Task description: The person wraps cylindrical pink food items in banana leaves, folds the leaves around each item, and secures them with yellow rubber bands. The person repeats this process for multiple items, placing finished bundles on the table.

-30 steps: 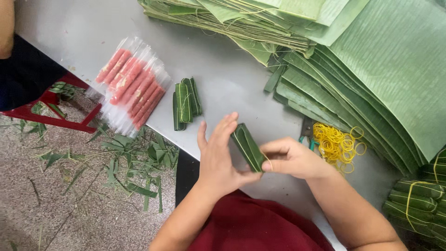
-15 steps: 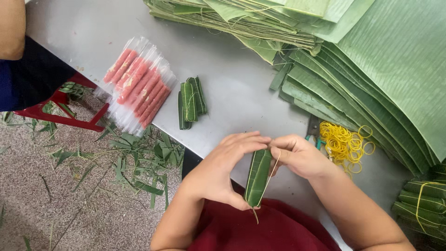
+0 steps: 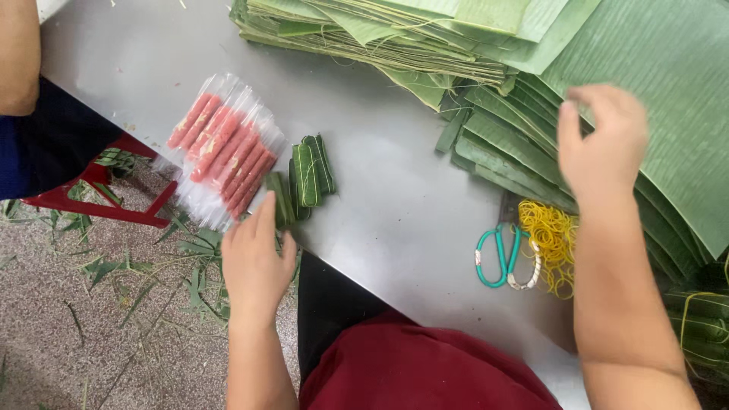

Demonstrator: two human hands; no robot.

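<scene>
My left hand (image 3: pixel 254 258) reaches over the grey table's (image 3: pixel 395 220) near edge. Its fingertips hold a small leaf-wrapped parcel (image 3: pixel 279 199) against the table, beside two or three like parcels (image 3: pixel 310 173) tied with thin string. My right hand (image 3: pixel 604 137) hovers, blurred, over a fanned stack of cut banana-leaf strips (image 3: pixel 516 144). Its fingers are bent and apart with nothing in them.
A row of pink sausages in clear plastic sleeves (image 3: pixel 228 156) lies left of the parcels. Teal-handled scissors (image 3: pixel 497 254) and a heap of yellow rubber bands (image 3: pixel 550 235) sit near the table's front. Large leaves (image 3: pixel 668 91) cover the right. Another person's arm (image 3: pixel 19 53) is at the far left.
Both hands held the parcel in front of me. Now the left hand has carried it left to the other parcels, and the right hand has let go and swung up over the leaf strips.
</scene>
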